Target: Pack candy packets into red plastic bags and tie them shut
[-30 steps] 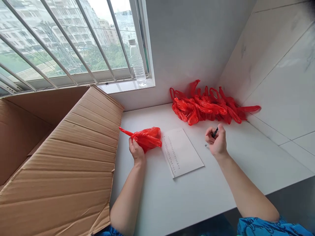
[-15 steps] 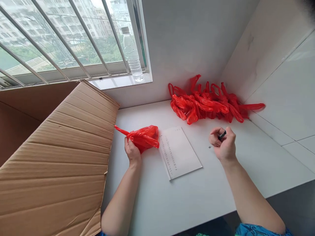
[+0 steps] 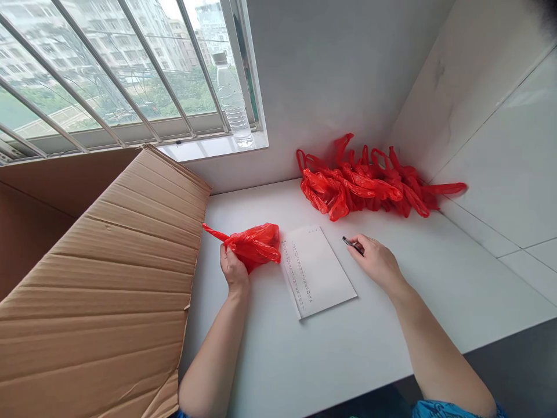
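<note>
My left hand [image 3: 235, 268] is closed on a bunched red plastic bag [image 3: 256, 241], whose twisted handle sticks out toward the cardboard. Just right of the bag lies a white sheet of paper [image 3: 326, 270] with columns of small handwritten marks along its left side. My right hand [image 3: 378, 259] grips a dark pen [image 3: 353, 245] between thumb and fingers, to the right of the paper and apart from it. The pen points up and left.
A heap of red plastic bags [image 3: 361, 186] lies at the back of the white table [image 3: 270, 360] against the wall. An open cardboard box [image 3: 108, 278] fills the left side. On the sill of the barred window stands a clear water bottle [image 3: 232, 104].
My right hand has moved left toward the paper with the pen and turned so the pen sticks out past its fingers. My left hand and the bag have stayed in place.
</note>
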Tool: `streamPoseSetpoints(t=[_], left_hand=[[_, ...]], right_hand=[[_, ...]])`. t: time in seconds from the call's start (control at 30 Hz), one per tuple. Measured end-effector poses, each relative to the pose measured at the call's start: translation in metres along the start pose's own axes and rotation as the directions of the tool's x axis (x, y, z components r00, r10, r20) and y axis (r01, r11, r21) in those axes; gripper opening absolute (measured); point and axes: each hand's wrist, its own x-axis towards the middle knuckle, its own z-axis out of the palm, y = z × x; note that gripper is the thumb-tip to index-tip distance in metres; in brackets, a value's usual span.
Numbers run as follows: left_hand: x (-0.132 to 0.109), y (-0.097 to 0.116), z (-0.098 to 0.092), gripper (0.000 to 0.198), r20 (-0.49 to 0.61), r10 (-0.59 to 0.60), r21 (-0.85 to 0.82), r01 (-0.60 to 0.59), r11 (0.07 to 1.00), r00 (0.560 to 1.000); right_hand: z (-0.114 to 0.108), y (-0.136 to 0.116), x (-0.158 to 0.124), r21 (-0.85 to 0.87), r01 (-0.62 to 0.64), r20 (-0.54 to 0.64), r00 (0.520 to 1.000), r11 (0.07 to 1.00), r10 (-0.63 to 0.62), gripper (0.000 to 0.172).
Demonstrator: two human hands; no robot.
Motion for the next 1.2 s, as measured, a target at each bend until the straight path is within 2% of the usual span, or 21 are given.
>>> streamPoseSetpoints(t=[0.17,0.27,0.37,0.43,0.57,0.7,0.8,0.87,0.93,1.0,1.1,1.2], left_hand=[[-0.004,0.005,0.003,0.025,0.024,-0.034,-0.052,0.035,0.998,0.999],[-0.008,0.009,0.005,0.036,0.049,-0.001,-0.035,0.002,0.999,0.999],[-0.013,0.013,0.007,0.056,0.075,0.075,0.108,-0.083,0.991,0.994],[-0.018,0.016,0.009,0.059,0.126,0.096,0.23,-0.124,0.965,0.987],[-0.026,0.029,0.012,0.044,0.149,0.091,0.311,-0.134,0.941,0.985],[-0.033,0.055,0.028,0.044,0.1,0.118,0.162,-0.133,0.978,0.988],[-0.041,0.073,0.048,0.044,0.154,0.086,0.048,-0.094,0.994,0.984],[-0.047,0.078,0.06,0.044,0.216,0.064,0.05,-0.077,0.996,0.974],[-0.054,0.078,0.066,0.047,0.3,0.013,0.144,-0.059,0.988,0.954],[-0.061,0.075,0.064,0.059,0.39,-0.085,0.343,-0.058,0.938,0.917],[-0.071,0.074,0.054,0.078,0.466,-0.173,0.608,-0.172,0.775,0.868],[-0.078,0.08,0.046,0.076,0.542,-0.145,0.661,-0.313,0.682,0.828]], right_hand=[[0.005,0.001,0.002,-0.061,-0.052,0.073,0.996,0.997,0.056,0.013],[0.005,-0.003,0.002,-0.087,-0.108,0.125,0.985,0.99,0.119,0.014],[0.003,-0.007,0.001,-0.087,-0.128,0.138,0.981,0.988,0.139,0.019],[0.002,-0.008,0.0,-0.073,-0.119,0.122,0.984,0.99,0.127,0.022],[0.001,-0.011,-0.002,-0.019,-0.015,0.017,1.0,1.0,0.015,0.02],[-0.001,-0.019,-0.005,0.073,0.142,-0.114,0.985,0.987,-0.133,0.021],[-0.004,-0.026,-0.008,0.133,0.221,-0.142,0.969,0.966,-0.202,0.022],[-0.007,-0.03,-0.011,0.164,0.253,-0.124,0.964,0.953,-0.235,0.021],[-0.009,-0.032,-0.012,0.186,0.275,-0.103,0.96,0.943,-0.26,0.02],[-0.01,-0.033,-0.013,0.194,0.298,-0.093,0.954,0.935,-0.285,0.019],[-0.01,-0.034,-0.014,0.191,0.327,-0.095,0.944,0.925,-0.315,0.019],[-0.007,-0.038,-0.016,0.202,0.353,-0.074,0.936,0.914,-0.345,0.021]])
